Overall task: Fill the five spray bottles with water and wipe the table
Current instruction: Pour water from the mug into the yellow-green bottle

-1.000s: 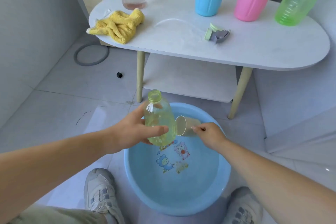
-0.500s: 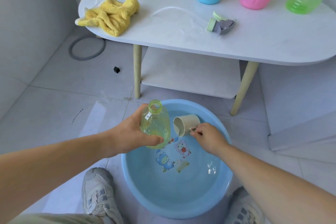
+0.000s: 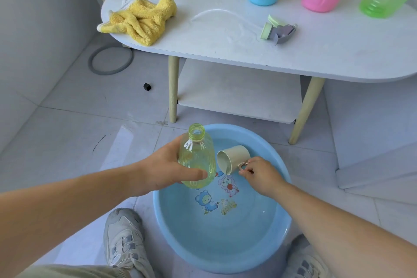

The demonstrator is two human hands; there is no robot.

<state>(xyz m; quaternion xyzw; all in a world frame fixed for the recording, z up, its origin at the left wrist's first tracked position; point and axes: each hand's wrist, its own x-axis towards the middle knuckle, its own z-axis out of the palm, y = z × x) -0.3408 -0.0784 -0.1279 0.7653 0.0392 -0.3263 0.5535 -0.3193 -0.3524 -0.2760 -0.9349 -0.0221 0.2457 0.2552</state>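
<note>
Left hand (image 3: 164, 170) wrapped round a translucent yellow plastic bottle (image 3: 197, 160) at frame centre, uncapped neck pointing up, long axis near upright, right hand (image 3: 261, 175) pinched the handle of a beige cup (image 3: 233, 159), mouth tipped left, round blue basin (image 3: 225, 244) beneath

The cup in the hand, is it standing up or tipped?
Tipped. The cup lies sideways, its mouth turned toward the yellow bottle, while the right hand pinches its handle.
</note>
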